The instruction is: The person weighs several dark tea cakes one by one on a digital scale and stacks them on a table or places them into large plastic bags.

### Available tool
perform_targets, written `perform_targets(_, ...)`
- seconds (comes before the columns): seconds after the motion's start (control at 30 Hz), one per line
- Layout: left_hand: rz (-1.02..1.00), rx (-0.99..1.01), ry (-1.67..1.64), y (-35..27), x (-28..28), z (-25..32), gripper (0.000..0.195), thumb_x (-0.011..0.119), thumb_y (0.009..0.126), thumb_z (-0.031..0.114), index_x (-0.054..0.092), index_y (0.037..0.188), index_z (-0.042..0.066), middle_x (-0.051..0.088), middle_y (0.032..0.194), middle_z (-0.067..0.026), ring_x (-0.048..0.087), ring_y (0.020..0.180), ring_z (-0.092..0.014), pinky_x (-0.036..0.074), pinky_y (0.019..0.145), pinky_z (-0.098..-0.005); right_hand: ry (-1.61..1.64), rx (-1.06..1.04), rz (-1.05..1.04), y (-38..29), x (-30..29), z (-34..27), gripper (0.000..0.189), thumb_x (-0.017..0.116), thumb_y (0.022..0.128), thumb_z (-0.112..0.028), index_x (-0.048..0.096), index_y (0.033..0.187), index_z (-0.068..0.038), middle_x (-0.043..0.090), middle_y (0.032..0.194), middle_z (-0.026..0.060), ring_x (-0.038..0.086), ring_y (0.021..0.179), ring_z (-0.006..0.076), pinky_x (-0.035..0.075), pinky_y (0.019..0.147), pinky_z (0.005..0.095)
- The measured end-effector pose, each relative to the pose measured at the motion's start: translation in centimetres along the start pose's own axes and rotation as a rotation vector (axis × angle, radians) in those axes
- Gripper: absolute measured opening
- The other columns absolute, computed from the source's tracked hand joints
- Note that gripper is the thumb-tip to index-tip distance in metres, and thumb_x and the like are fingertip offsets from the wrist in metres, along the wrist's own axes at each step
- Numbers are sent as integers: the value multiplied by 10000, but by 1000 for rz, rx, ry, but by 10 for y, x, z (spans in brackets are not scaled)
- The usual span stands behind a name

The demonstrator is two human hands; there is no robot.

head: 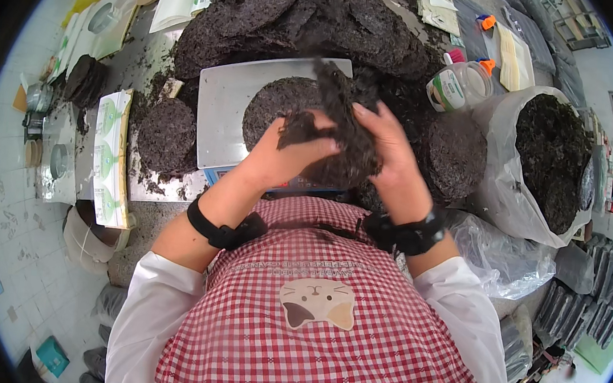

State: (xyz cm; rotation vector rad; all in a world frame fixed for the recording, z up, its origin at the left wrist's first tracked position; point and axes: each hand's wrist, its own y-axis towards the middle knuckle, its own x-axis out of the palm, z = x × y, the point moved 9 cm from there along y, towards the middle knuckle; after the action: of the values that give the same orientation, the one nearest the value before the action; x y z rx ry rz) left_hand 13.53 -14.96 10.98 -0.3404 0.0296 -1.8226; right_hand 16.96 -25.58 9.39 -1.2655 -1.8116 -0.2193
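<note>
Just above a digital scale's metal pan [221, 129], my left hand [288, 154] grips a crumpled clump of dark dried seaweed [298, 129]. My right hand [395, 147] holds a larger torn wad of dried seaweed [351, 121], blurred by motion. The two hands are close together. Beneath them, a round dried seaweed cake [279, 99] lies on the pan, partly hidden by the hands and seaweed. The scale's blue front panel [220, 176] shows below the left wrist.
Behind the scale is a large heap of seaweed cakes [305, 22]. Round stacks stand left [168, 133] and right [454, 155]. Farther right are a clear plastic jar [460, 87] and an open plastic bag of seaweed [550, 158]. Printed packaging [110, 158] lies left.
</note>
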Motion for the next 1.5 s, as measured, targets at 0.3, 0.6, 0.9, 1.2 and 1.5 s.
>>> perform_targets(0.3, 510, 534, 977, -37, -71, 61, 227, 616, 803, 39, 626, 1030, 39, 648, 913, -118, 626, 852, -285, 497, 735, -331, -319, -271, 427, -43, -137, -86, 270, 605, 861, -65, 531, 1113, -4, 631, 1012, 93, 635, 867, 213, 546, 708, 338)
perform_targets(0.6, 117, 72, 1483, -14, -69, -48, 1134, 833, 548, 429, 239, 1431, 37, 223, 1503, -135, 209, 1392, -293, 202, 1129, -456, -1774, -180, 792, -64, -251, -17, 681, 744, 741, -221, 428, 1289, 31, 469, 1286, 262, 496, 1161, 358, 375, 1006, 391)
perform_targets(0.9, 99, 121, 1534, -17, -75, -83, 823, 686, 770, 352, 273, 1433, 93, 266, 1479, -137, 222, 1373, -327, 219, 1111, -466, -919, -68, 301, 21, -130, 47, 540, 711, 774, -136, 480, 1229, 39, 613, 1085, 131, 619, 925, 178, 502, 793, 290)
perform_targets(1.2, 198, 186, 1275, -48, -68, -40, 788, 665, 785, 339, 301, 1418, 44, 308, 1457, -175, 284, 1348, -331, 241, 1111, -430, -249, 152, 127, 9, -122, 38, 442, 639, 830, -81, 493, 1236, 17, 582, 1197, 107, 586, 1050, 227, 472, 913, 375)
perform_targets(1.5, 847, -269, 1358, -143, -293, -89, 882, 789, 682, 237, 317, 1401, 41, 299, 1448, -203, 312, 1326, -365, 298, 1073, -454, -71, -255, 214, 132, -111, -119, 366, 605, 862, -49, 501, 1211, -20, 579, 1196, 115, 568, 1086, 254, 474, 924, 438)
